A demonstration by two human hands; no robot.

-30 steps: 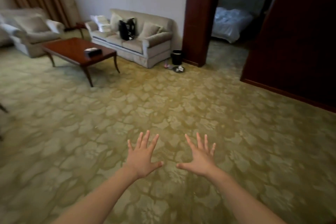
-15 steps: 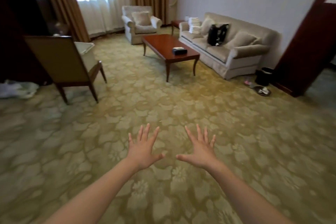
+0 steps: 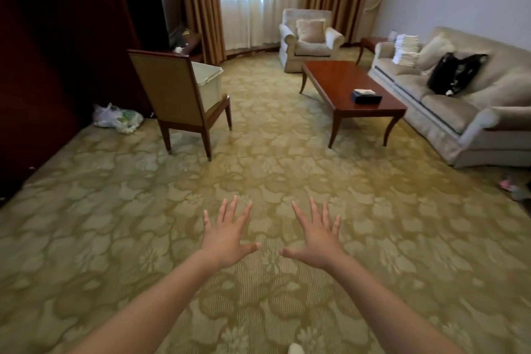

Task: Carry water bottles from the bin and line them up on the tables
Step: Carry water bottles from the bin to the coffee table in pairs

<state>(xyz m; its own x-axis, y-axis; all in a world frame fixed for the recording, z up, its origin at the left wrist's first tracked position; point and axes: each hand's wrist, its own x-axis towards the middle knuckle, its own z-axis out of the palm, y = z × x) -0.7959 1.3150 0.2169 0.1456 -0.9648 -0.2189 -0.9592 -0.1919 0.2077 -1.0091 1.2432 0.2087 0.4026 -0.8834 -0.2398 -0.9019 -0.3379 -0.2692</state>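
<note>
carpeted sitting room, green-gold floral carpet [image 3: 115, 224] running wall to wall. logging left to right from the head view.

far left: dark wood cabinet [image 3: 43, 66], tall, in shadow. a crumpled plastic bag [image 3: 117, 119] lies on the carpet at its foot.

next: wooden chair [image 3: 172, 95], back turned toward me. the white bin [image 3: 211, 83] sits on its seat, rim just above the seat edge. from this angle i cannot see inside the bin.

left hand [image 3: 227, 236]: held out low over the carpet, palm down, fingers [image 3: 233, 210] straight and spread, thumb out to the side, holding nothing.

behind, centre: bright window with sheer drapes [image 3: 247, 8] between brown curtains, then a pale armchair [image 3: 310, 40] with one cushion.

right hand [image 3: 317, 238]: mirrors the left, palm down, fingers [image 3: 314, 210] splayed and released, touching nothing. the two thumbs point at each other, apart.

right of centre: low wooden surface [image 3: 344, 80], well apart from the chair, carrying a dark tissue box [image 3: 366, 96] near its closer end. a small side surface [image 3: 372, 42] stands between armchair and sofa.

far right: pale sofa [image 3: 459, 112] along the wall, with a stack of folded white cloths [image 3: 406, 49] at its far end and a black bag [image 3: 454, 73] against the cushions.
</note>
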